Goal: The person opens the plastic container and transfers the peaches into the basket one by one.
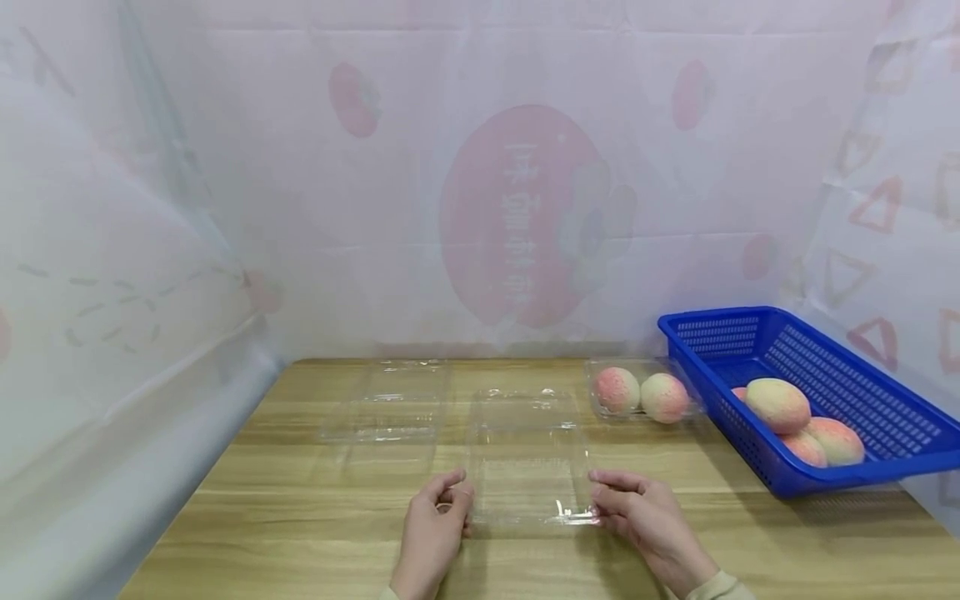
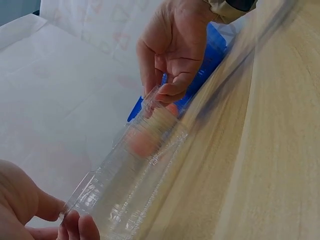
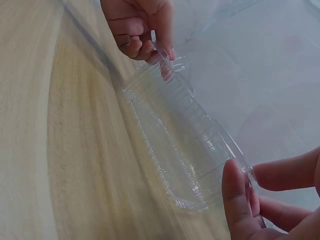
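At the far left, a pale printed sheet (image 1: 90,217) hangs beside the wood-grained surface (image 1: 247,533); the same kind of sheeting runs behind it and along the right. Toward the back left of the surface lies an unheld clear case (image 1: 393,408), its outline faint against the wood. Next comes the left hand (image 1: 435,525), its thumb and fingers pinching the near left corner of the clear plastic container (image 1: 531,483). That container is at the front middle of the surface, between both hands; whether its base touches the wood is hard to tell. The right hand (image 1: 648,517) pinches the opposite near corner between thumb and fingers. Farther back and to the right, a see-through box (image 1: 630,367) holds two pink and cream peach-like fruits (image 1: 665,397) side by side, its right end close to the blue basket (image 1: 885,392). The basket, at the far right, has perforated walls and contains several more fruits (image 1: 777,406), heaped toward its near end, one resting on others.
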The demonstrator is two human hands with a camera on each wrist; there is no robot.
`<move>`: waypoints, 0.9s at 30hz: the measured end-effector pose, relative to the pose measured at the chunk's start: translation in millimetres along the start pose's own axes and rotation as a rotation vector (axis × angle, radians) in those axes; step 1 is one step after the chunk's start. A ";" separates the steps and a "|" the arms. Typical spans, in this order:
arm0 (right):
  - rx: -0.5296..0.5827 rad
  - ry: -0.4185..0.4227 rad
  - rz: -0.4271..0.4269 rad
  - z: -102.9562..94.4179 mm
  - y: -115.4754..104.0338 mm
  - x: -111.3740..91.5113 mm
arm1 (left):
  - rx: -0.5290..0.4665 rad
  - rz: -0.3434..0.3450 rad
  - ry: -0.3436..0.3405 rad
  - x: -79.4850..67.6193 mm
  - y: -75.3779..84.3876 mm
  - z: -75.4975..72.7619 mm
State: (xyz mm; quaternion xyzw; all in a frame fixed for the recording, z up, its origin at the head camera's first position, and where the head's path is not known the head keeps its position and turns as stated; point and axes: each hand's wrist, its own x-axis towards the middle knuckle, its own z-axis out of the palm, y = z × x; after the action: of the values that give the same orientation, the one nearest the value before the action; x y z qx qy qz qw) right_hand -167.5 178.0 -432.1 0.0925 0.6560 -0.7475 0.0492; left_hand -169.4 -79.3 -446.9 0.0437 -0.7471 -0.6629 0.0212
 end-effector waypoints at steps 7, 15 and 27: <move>-0.067 0.031 -0.068 2.8 -14.4 7.1 | 0.037 0.090 0.001 10.8 12.2 0.7; -0.176 0.012 -0.125 4.2 -41.3 33.2 | 0.203 0.222 -0.023 38.5 37.4 -2.4; -0.379 -0.050 -0.165 18.5 -56.4 76.4 | 0.736 0.363 0.047 75.2 60.6 -3.6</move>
State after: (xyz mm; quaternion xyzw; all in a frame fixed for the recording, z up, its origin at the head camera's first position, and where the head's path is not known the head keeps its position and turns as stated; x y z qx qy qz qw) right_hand -254.5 170.9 -390.5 0.0090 0.7889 -0.6141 0.0205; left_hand -246.2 -82.8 -388.3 -0.0688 -0.9293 -0.3357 0.1378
